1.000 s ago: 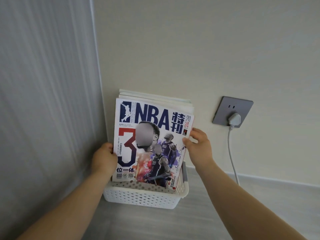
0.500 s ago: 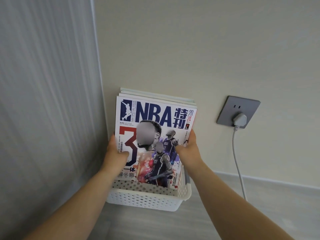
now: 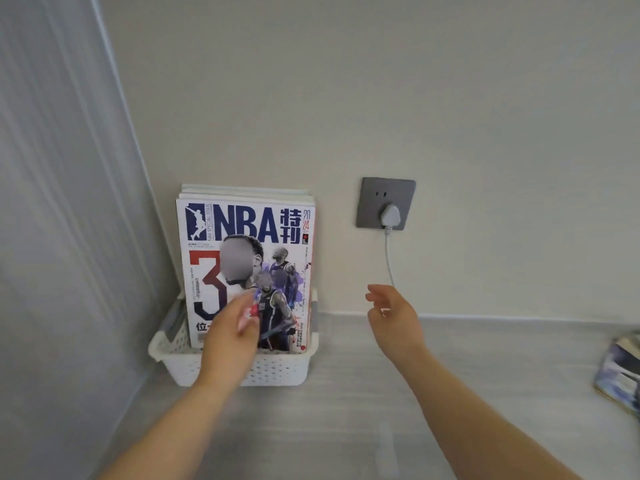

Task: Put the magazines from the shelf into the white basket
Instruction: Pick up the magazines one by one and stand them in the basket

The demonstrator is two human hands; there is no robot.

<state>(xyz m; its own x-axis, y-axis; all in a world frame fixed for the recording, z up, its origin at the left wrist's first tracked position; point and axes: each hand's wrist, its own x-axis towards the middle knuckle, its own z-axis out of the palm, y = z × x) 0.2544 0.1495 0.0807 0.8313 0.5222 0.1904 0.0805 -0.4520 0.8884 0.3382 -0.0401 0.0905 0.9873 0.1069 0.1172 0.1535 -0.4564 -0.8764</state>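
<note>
White perforated plastic formed the basket (image 3: 242,372), seen from the head view on a grey surface (image 3: 346,427) in the corner. The NBA magazine (image 3: 249,237) stood upright in it, fronting a stack against the wall. The left hand (image 3: 230,337) hung loosely open before the cover, gripping nothing; blur hid any contact. The right hand (image 3: 394,320) was open and empty, well apart. Another magazine (image 3: 620,372) lay at the right edge. It was probably light, glossy and limp, and best gripped along the spine and supported beneath.
</note>
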